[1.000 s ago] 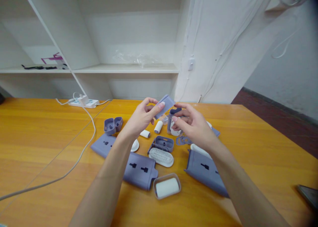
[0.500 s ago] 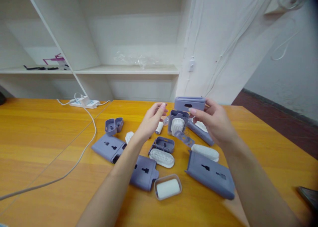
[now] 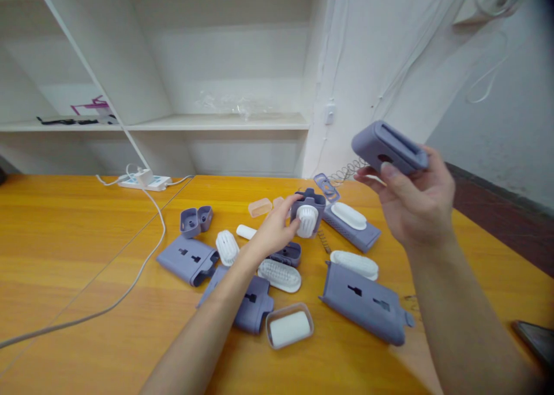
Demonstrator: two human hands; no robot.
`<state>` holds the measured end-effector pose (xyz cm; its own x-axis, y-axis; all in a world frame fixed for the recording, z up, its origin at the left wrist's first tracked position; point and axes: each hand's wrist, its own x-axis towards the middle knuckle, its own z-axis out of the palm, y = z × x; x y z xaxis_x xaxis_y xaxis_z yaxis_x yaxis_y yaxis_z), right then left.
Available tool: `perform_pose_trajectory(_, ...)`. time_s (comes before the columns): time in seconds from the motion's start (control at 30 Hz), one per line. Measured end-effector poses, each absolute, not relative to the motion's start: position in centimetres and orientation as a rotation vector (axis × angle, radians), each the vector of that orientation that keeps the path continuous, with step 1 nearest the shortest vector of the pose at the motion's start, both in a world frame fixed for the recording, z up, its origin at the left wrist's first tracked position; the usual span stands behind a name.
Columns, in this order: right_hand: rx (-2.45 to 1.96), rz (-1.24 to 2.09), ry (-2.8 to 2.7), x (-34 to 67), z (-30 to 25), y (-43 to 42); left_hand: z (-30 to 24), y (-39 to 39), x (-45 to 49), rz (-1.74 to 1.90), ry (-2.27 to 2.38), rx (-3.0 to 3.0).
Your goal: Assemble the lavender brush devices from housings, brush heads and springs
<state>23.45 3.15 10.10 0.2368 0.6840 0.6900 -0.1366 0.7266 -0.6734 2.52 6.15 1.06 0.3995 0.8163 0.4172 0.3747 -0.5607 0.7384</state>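
Observation:
Raised on the right, my right hand (image 3: 418,202) is closed around a purple-grey plastic case part (image 3: 387,144) with an oval hole. A coil spring (image 3: 350,170) stretches from near that hand to a translucent purple plate (image 3: 327,187); where the spring is attached is hidden. My left hand (image 3: 277,228) grips the left side of a purple-grey housing (image 3: 319,203) on the table. A white bristled brush head (image 3: 307,221) sits against the housing's front, by my left thumb. Right of it lies a purple-grey piece (image 3: 357,236) with a white oval pad (image 3: 348,215).
Flat purple-grey cases (image 3: 188,259) and a larger case (image 3: 366,303) lie on the wooden table (image 3: 108,285). Nearby are white brush pads (image 3: 279,275), a clear tray (image 3: 289,326) and a small hinged box (image 3: 195,221). A cable (image 3: 151,256) crosses the left side; a phone-like object (image 3: 534,340) lies right.
My right hand has lifted the case part up and right, away from the housing. The spring and translucent plate have risen with it. My left hand has moved right onto the housing.

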Motion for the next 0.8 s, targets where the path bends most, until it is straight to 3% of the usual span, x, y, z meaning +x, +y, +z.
perform_pose_trajectory(0.4,-0.751,0.752,-1.439,22.7,8.0,4.1,1.5,5.9,2.5,1.152,1.096,2.308)
perform_pose_trajectory(0.8,-0.784,0.647,-1.349,21.6,7.3,5.0,2.5,5.1,2.5,1.09,1.221,2.559)
